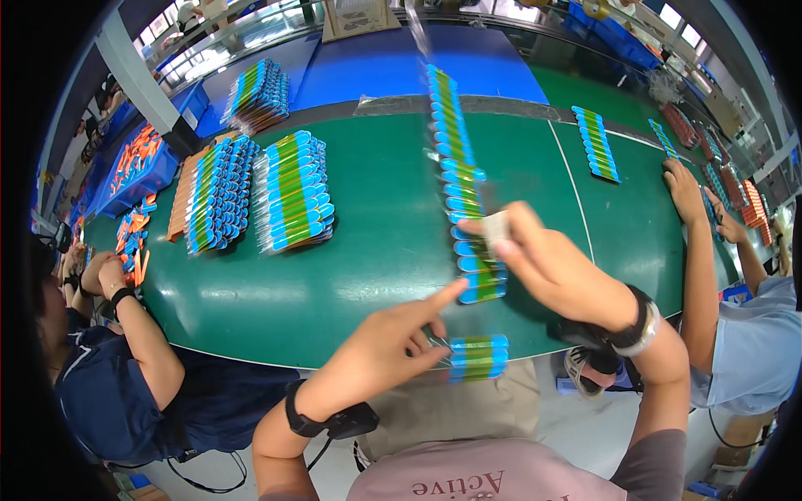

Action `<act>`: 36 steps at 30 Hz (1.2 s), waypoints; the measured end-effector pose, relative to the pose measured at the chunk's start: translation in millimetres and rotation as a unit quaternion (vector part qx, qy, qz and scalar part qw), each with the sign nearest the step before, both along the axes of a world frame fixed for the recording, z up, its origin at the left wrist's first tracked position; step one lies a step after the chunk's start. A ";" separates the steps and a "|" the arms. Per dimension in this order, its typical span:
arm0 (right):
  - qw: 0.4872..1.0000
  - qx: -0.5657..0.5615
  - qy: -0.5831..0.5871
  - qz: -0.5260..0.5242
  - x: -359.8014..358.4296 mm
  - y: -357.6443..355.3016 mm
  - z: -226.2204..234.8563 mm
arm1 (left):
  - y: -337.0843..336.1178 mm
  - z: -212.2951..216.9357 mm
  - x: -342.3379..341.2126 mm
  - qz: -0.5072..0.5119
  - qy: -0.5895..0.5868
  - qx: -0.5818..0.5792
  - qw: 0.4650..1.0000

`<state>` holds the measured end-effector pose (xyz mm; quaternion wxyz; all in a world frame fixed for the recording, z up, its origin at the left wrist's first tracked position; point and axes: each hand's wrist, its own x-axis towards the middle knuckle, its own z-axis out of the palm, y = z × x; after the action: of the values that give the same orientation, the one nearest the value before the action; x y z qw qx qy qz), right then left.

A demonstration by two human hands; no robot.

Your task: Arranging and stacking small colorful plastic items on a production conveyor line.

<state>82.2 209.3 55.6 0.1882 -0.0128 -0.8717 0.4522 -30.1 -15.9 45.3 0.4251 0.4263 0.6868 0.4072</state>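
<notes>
I have the long strip (461, 177) of blue-and-green wrapped pieces running away from me down the middle of the green worktop (376, 275), its near end just above the left index fingertip. The right hand (555, 263) has its grip pinched on a small white piece (497, 232), held at the strip's right side — the blur there hides whether it presses on the wrapping or only hovers. The left hand (393, 338) seems to have its grip closed on the clear end of a short strip (479, 357) at the near edge, with the index finger stretched out to the long strip's last piece. To do this well, I would let that finger steady the near end lightly, so the wrapping neither slides nor creases, and use the white piece squarely, with even pressure along the row. The short strip wants a firm pinch, since it could slip over the edge. I would also mind the loose clear film (418, 32) at the far end — a tug there could skew the whole row — and stay well apart from the nearer stack (296, 188) on the left.
</notes>
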 end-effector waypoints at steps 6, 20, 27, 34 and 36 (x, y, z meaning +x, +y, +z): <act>0.970 0.205 -0.117 0.052 -13.3 25.9 -18.5 | -29.5 28.1 12.5 -0.071 0.151 0.228 0.959; 0.974 0.176 -0.121 0.074 3.3 13.4 -5.2 | -30.7 66.0 -209.7 0.079 0.673 0.220 0.701; 0.972 0.156 -0.151 0.084 2.4 17.6 -4.0 | -28.2 44.6 -239.1 0.039 0.703 0.135 0.698; 0.977 0.163 -0.113 0.080 -0.2 18.1 -5.4 | -25.9 23.6 -242.6 0.043 0.664 0.020 0.746; 0.978 0.164 -0.105 0.080 -0.2 15.7 -4.9 | -27.6 20.3 -246.7 0.031 0.671 0.008 0.741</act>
<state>82.0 225.0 50.7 0.0584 0.0411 -0.9471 0.3128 -276.8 -43.5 65.6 -0.1623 0.5713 0.8038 0.0343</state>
